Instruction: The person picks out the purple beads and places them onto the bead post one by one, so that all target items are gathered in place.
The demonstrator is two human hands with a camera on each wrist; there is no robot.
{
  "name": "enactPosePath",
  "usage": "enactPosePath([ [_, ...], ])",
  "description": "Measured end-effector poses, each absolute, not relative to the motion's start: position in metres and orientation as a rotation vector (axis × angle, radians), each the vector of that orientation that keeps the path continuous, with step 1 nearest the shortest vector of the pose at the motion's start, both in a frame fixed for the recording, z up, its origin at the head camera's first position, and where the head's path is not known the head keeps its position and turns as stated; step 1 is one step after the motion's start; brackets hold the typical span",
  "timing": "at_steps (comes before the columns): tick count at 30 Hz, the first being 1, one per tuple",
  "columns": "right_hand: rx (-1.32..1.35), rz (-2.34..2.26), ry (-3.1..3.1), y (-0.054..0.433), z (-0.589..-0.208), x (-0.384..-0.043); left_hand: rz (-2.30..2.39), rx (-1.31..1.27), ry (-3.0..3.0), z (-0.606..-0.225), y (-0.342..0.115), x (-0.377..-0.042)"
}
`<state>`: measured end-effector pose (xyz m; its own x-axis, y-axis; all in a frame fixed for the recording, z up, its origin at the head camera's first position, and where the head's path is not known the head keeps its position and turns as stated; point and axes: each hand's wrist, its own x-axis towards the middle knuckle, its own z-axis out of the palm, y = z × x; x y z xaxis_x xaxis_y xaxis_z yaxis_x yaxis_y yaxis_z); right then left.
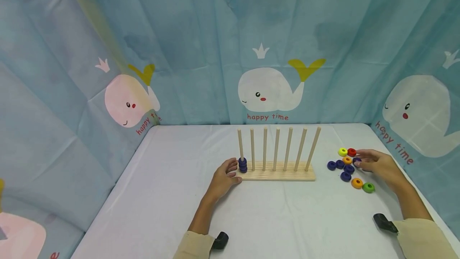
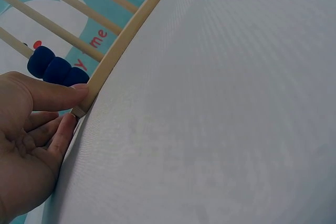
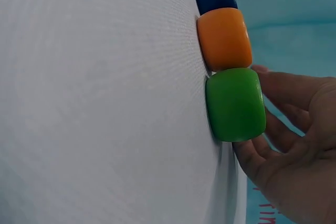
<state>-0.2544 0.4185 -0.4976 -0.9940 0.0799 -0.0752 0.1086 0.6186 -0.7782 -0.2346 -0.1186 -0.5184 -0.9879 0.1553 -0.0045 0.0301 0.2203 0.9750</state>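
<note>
A wooden peg stand with a row of upright pegs lies across the middle of the table. Three dark blue beads are stacked on its leftmost peg. My left hand holds the left end of the base, thumb at the front edge, as the left wrist view also shows. Over at the right, my right hand pinches a dark blue bead between thumb and fingertips. In the right wrist view a green bead hides those fingertips, with an orange bead beside it.
Several loose beads lie around the right hand: a yellow bead, a red bead, orange ones, a green one and more dark blue ones. A blue curtain with whales hangs behind and beside the white table.
</note>
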Motion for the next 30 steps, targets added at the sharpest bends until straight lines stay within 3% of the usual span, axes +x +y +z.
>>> enactPosePath([
  [22,0.263,-1.246,2.85,0.403,-0.481,-0.25,1.875,0.195,2.394,-0.522,-0.119,-0.238],
  [30,0.156,-1.306,2.903,0.391,-0.471,-0.247,1.878,0.194,2.392,-0.521,-0.119,-0.236],
])
